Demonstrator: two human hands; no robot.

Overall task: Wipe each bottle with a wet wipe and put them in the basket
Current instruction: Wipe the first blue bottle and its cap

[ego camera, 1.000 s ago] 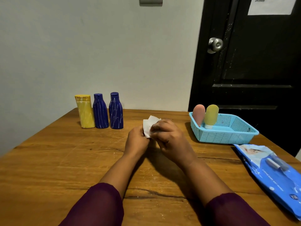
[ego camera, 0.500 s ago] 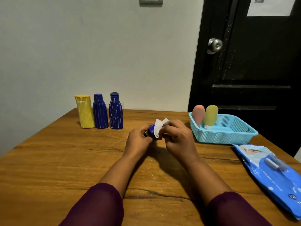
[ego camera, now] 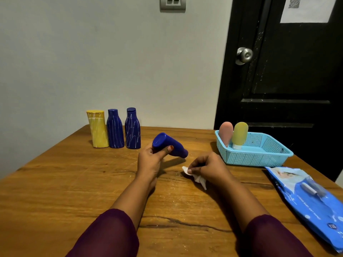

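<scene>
My left hand (ego camera: pixel 151 160) grips a dark blue bottle (ego camera: pixel 169 144), tilted with its base toward me and its cap pointing down to the right, just above the table. My right hand (ego camera: pixel 207 166) pinches a crumpled white wet wipe (ego camera: pixel 196 178) low over the wood, to the right of the bottle and apart from it. A yellow bottle (ego camera: pixel 97 128) and two blue bottles (ego camera: pixel 115 129) (ego camera: pixel 132 129) stand in a row at the back left. The light blue basket (ego camera: pixel 259 156) at the right holds a pink bottle (ego camera: pixel 225 133) and a yellow-green bottle (ego camera: pixel 239 135), both cap down.
A blue wet-wipe pack (ego camera: pixel 310 199) lies at the table's right edge, in front of the basket. The wooden table (ego camera: pixel 65 191) meets a grey wall at the back. A black door with a round knob (ego camera: pixel 244 55) stands behind the basket.
The hands were together, rubbing the wipe over the blue bottle. Now they have parted: the right hand has drawn the wipe down to the right, and the left holds the bottle uncovered.
</scene>
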